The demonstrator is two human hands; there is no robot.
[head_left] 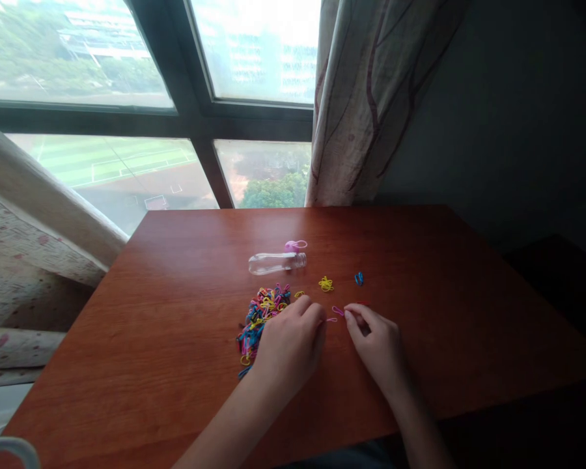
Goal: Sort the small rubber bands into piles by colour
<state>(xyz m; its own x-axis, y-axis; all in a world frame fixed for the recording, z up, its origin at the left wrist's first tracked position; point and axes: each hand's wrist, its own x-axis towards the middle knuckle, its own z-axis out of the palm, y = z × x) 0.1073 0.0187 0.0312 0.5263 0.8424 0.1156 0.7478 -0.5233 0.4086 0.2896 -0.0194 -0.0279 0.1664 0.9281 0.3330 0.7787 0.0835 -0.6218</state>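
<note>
Wooden table [176, 312] under the window: at frame centre my left hand [289, 345] and right hand [377, 345] each pinch a pink band [337, 311], beside the band pile [261, 316].

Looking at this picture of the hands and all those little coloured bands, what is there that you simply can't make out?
- Head view: part of the pile of bands is hidden under the left hand.
- Whether the clear bottle lying on the table holds anything: too small and see-through.
- What the right hand pinches: its fingertips cover it; only a pink band shows beside them.
- The white object at the bottom left is cut off by the edge.
</note>
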